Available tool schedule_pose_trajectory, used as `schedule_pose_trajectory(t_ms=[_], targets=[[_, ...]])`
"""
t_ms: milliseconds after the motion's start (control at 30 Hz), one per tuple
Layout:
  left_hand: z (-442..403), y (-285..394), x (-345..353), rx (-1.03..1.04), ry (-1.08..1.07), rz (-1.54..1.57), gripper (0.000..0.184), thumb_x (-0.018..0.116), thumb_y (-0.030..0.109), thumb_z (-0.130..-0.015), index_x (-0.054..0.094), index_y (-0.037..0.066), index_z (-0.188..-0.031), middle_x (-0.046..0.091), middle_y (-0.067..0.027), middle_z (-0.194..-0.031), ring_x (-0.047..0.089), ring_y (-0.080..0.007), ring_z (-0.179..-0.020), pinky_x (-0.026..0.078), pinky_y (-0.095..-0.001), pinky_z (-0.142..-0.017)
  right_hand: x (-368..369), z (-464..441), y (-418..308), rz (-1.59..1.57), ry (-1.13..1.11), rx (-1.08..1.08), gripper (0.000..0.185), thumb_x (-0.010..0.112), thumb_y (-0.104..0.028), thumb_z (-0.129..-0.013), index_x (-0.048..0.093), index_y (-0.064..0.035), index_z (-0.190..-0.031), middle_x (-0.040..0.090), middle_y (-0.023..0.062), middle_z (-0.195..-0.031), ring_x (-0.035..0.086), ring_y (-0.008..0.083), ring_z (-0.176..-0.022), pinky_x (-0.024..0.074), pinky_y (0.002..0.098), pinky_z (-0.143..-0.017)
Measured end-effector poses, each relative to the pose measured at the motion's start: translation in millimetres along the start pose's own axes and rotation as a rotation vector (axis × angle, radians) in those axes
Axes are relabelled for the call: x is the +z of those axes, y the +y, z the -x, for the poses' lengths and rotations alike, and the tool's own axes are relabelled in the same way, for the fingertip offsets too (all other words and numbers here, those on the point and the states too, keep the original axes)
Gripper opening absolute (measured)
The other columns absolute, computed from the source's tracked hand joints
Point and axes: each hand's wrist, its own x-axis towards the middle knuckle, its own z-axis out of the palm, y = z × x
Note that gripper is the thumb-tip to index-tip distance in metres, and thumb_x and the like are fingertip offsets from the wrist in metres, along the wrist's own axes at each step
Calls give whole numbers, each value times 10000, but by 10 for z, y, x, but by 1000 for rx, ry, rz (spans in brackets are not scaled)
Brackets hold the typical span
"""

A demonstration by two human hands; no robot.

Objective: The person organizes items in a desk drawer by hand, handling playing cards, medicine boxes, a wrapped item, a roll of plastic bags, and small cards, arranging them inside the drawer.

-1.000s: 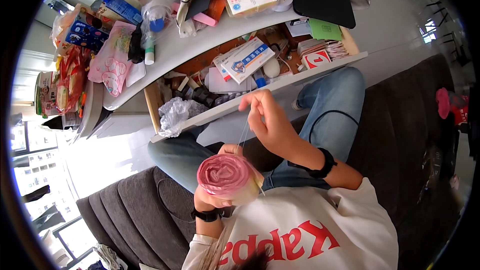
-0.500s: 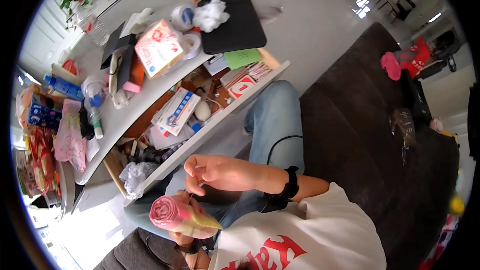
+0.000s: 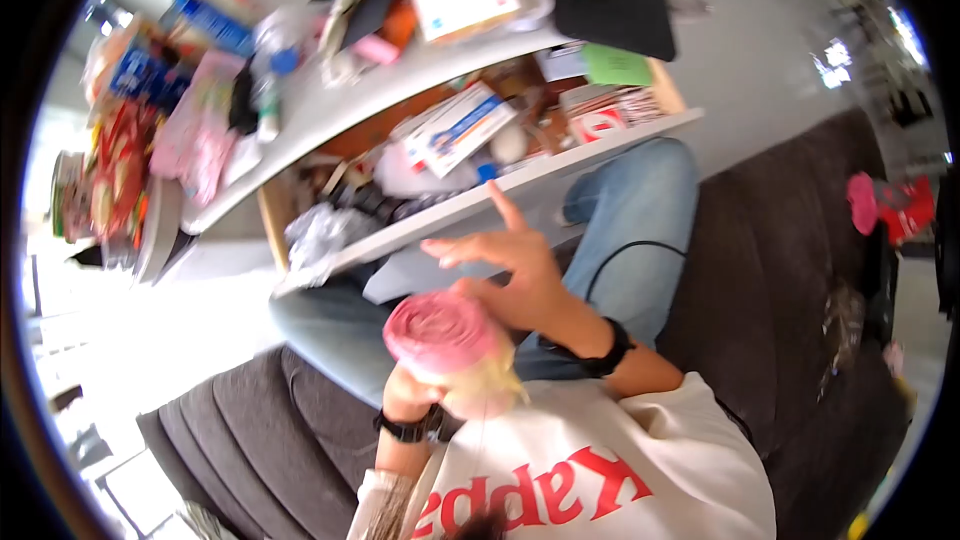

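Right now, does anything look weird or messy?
Yes, the open drawer: its things lie jumbled, a white box sits askew on top, and a crumpled plastic bag bulges over the front edge at the left. I see no spill, but the picture is blurry.

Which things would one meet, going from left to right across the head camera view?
Red glossy plastic packaging → pale pink plastic bag → crumpled clear plastic bag → pink and pale-yellow rolled bundle → green flat rectangular sheet → bright red bag.
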Motion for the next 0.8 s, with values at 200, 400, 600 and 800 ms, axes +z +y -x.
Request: schedule_pose_trajectory(t_ms=[200,400,600,800], targets=[[-299,388,466,19,-79,60,883,759,293,-587,339,-34,-1293,477,-153,-1243,494,-244,-1120,404,-358,-939,-98,29,149,-685,-254,337,533,502,-398,-895,502,47,-1188,599,145,-1118,588,218,-1011,278,391,-1036],[-283,457,504,-16,-29,-115,838,737,318,-610,360,-35,-1270,506,-151,-1192,523,-238,-1077,424,-346,-908,-299,-20,11,-806,-550,477,984,584,-627,-735,219,10,-1391,347,174,-1381,379,217,-1246,301,337,-1021],[-250,406,458,7,-85,17,807,727,340,-619,385,-41,-1242,524,-159,-1160,539,-244,-1049,439,-345,-888,-255,99,104,-1038,-607,397,1057,677,-501,-734,16,-69,-1435,153,154,-1467,197,239,-1343,188,373,-1078],[-279,425,531,17,-25,-344,715,713,228,-658,392,-25,-1244,519,-119,-1168,511,-196,-1073,403,-323,-921,-204,151,38,-828,-570,359,1059,757,-339,-707,35,-75,-1436,248,173,-1427,279,255,-1307,251,372,-1055]])
